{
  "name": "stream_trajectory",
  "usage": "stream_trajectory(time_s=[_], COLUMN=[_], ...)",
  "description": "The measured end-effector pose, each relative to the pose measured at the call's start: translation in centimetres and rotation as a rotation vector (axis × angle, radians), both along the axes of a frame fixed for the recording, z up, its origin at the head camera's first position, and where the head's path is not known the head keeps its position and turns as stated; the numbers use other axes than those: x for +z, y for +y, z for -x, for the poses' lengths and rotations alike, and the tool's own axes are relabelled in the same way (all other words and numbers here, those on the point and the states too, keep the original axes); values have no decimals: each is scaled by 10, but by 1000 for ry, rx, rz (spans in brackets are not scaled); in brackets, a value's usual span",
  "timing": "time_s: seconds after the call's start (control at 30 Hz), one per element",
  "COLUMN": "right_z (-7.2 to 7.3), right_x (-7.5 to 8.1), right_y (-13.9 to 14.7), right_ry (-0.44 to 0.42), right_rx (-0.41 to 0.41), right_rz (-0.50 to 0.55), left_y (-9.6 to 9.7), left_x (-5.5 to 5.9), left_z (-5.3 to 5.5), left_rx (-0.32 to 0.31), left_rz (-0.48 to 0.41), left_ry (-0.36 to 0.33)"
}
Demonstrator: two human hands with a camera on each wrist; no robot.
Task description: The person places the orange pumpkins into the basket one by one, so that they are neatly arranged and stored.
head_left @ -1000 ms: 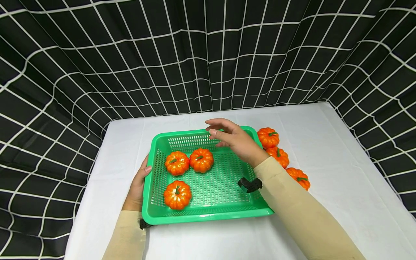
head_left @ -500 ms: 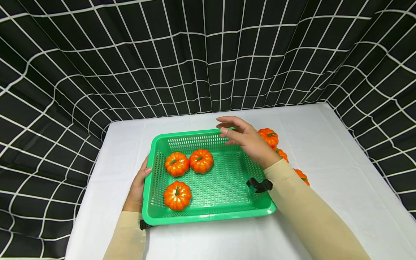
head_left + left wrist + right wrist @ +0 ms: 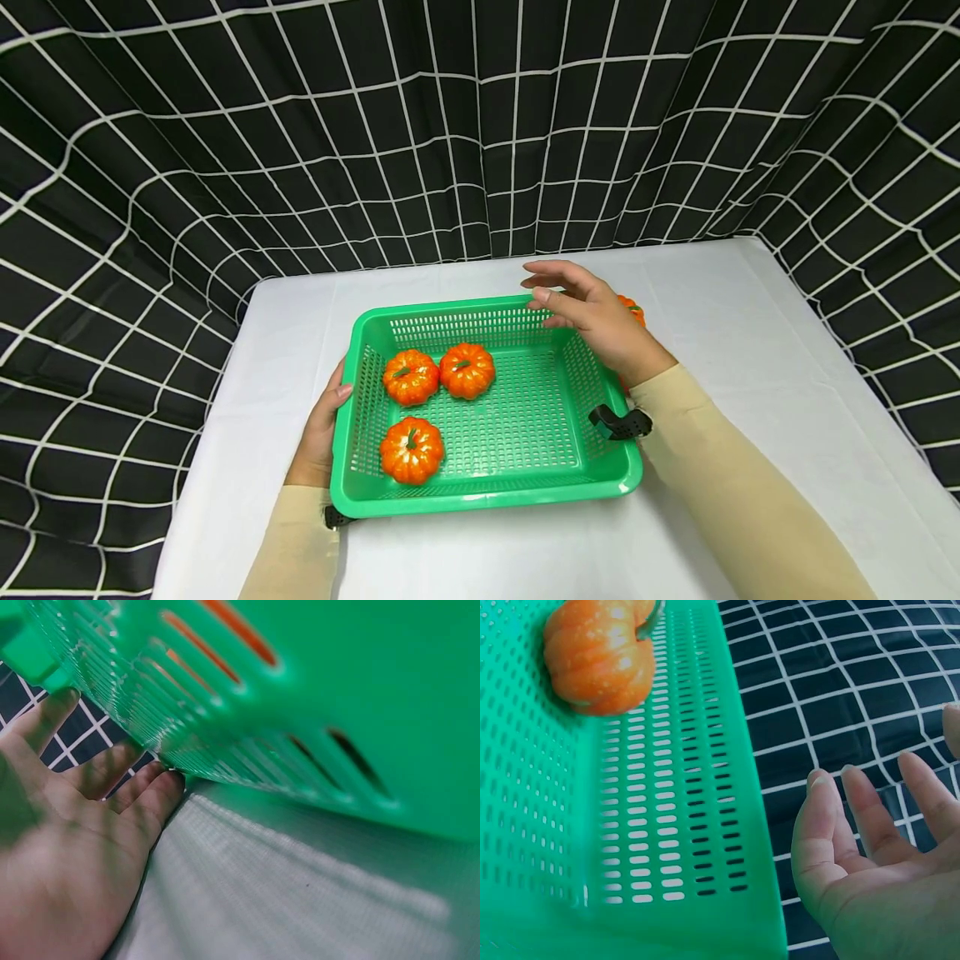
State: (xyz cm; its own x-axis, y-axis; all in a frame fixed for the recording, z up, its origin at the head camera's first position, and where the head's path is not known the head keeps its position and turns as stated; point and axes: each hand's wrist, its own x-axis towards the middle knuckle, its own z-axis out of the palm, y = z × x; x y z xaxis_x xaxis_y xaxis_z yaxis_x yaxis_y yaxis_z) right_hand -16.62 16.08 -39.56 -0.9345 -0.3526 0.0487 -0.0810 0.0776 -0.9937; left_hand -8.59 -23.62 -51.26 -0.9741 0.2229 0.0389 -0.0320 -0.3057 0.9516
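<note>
A green plastic basket sits on the white cloth with three orange toy pumpkins inside. Two of them, a left pumpkin and a right pumpkin, touch near the back; the front pumpkin lies apart. My left hand holds the basket's left side, thumb at the rim and fingers against the outer wall. Over the back right corner hovers my right hand, fingers loosely bent around nothing. The right wrist view shows this hand apart from the rim.
Right of the basket, a pumpkin shows partly behind my right hand; the hand and forearm cover others there. White cloth covers the table. A black curtain with white grid lines stands behind and at both sides.
My right hand has moved right, from above the basket's back middle to its back right corner, hiding more of the pumpkins outside. The left hand and basket stay nearly still.
</note>
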Motion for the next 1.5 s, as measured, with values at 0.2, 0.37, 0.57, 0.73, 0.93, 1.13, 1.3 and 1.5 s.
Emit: stream_trajectory(time_s=[0.2,0.37,0.57,0.73,0.93,1.13,1.3,1.5], right_z=[1,-1,-1,0,2,5,8,11], right_x=[5,9,11,13,13,12,10,4], right_y=[11,19,31,42,54,67,78,89], right_ry=[26,26,32,33,34,42,33,14], right_rx=[-7,-24,-53,-85,-116,-146,-173,-187], right_rz=[-51,-52,-56,-86,-110,-136,-177,-198], left_y=[2,3,2,2,-2,-3,-3,-2], left_x=[2,1,1,1,-3,-5,-5,-4], left_z=[-3,-3,-3,-2,0,2,1,1], left_rx=[-5,10,9,4,-4,-5,-4,2], left_rz=[0,14,24,20,15,-2,3,5], left_ry=[-12,-7,-8,-11,12,10,17,18])
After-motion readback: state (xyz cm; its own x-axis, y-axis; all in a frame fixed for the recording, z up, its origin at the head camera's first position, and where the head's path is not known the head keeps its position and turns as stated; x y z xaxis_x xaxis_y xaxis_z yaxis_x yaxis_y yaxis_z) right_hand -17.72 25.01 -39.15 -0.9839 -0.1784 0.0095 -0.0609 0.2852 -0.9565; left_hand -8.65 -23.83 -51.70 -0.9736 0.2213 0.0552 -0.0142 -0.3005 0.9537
